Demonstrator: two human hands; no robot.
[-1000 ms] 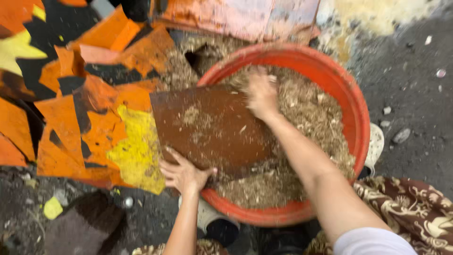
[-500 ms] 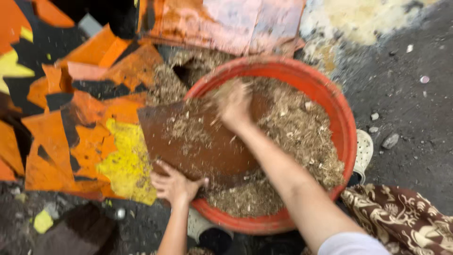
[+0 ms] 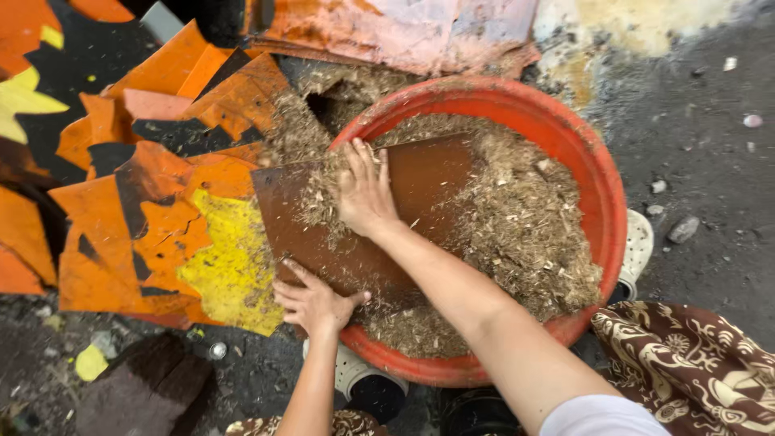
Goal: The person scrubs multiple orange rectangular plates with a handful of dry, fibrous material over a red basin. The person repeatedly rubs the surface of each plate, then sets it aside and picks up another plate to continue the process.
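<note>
A big red-orange basin sits on the ground, partly filled with dry brown chopped fibre. A flat brown board lies tilted across its left rim, with some fibre on it. My left hand grips the board's near edge at the lower left. My right hand lies flat, fingers spread, on the fibre at the board's left part, over the basin's left rim.
Broken orange and yellow painted sheet pieces cover the ground to the left. A pile of fibre lies beyond the rim. A worn pink-orange sheet is at the top. White shoes and patterned brown cloth lie at lower right.
My right hand has swept leftward across the board from the basin's middle to its left rim, dragging fibre along. My left hand stays on the board's near edge.
</note>
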